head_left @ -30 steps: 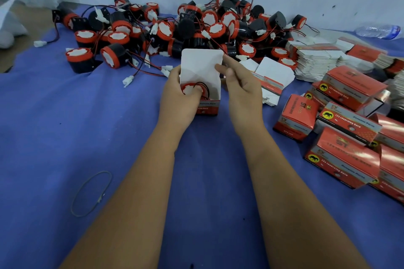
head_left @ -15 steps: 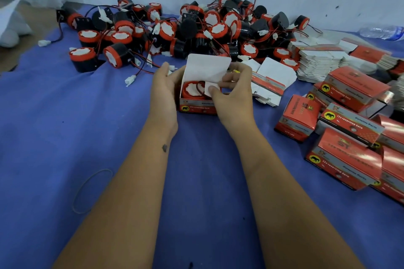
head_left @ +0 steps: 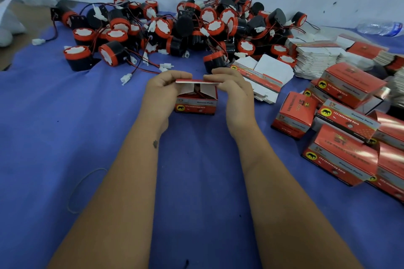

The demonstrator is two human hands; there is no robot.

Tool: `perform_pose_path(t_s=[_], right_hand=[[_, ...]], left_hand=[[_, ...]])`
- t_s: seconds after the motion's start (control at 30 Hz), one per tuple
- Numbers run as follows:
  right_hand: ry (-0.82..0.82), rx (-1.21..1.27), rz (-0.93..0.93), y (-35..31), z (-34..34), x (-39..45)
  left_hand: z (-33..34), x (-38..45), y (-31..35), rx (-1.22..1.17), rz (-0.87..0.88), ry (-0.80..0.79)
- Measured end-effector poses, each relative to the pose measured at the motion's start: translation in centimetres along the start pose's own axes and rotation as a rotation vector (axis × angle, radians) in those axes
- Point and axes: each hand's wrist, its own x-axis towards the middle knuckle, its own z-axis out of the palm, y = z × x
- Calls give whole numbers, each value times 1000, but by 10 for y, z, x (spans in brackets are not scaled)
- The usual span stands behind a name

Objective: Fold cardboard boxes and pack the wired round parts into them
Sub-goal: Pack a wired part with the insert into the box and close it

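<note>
Between my hands, small red printed cardboard box: lid flap now folded down from upright, nearly closed. Left hand, right hand both pinching flap edge. Round part inside; tuck remaining.

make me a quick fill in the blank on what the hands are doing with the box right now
1. Both hands, left hand and right hand, hold the top ____ of the small red box.
2. The box rests on a ____ cloth.
3. The pile of wired round parts lies ____ the box, nearer the wall.
4. The finished boxes are stacked on the person's ____ side.

Missing words: flap; blue; behind; right
</note>
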Motion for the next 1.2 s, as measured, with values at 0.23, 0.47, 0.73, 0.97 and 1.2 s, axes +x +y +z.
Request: perform_pose_path(t_s=[0.23, 0.47, 0.73, 0.97, 1.2], right_hand=[[-123, -208, 129, 6, -14, 2], [-348, -389, 26, 14, -21, 5], [-270, -439, -71, 17, -16, 4], [-220, -387, -81, 14, -13, 3], [-195, -312, -61, 12, -10, 3]], left_hand=[[-26, 4, 8, 206, -75, -166], [-30, -1, -1, 325, 198, -225], [-42, 3, -2, 289, 156, -442], [-37, 3, -2, 265, 216, -377], [-32, 2, -3, 141, 206, -293]])
